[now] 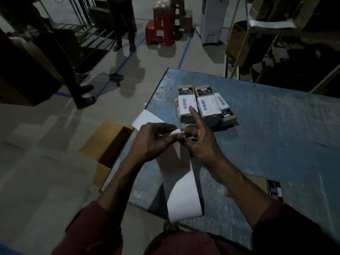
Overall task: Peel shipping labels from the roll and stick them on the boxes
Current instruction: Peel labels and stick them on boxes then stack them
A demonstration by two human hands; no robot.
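Note:
A long white label strip [184, 196] runs from the table's near edge up between my hands and past them to the left. My left hand [152, 140] grips the strip from the left, fingers curled round it. My right hand [200, 140] pinches the strip's upper fold [177, 132] with thumb and lower fingers while its index finger sticks up. Just beyond the hands, several small boxes [204, 105] lie stacked on the blue metal table [276, 135]; the top ones carry white barcode labels.
An open cardboard carton [110, 148] stands on the floor at the table's left edge. A flat carton [272, 186] lies at the table's near right. Two people stand on the floor at the back left. Red stools [161, 32] and shelving stand beyond.

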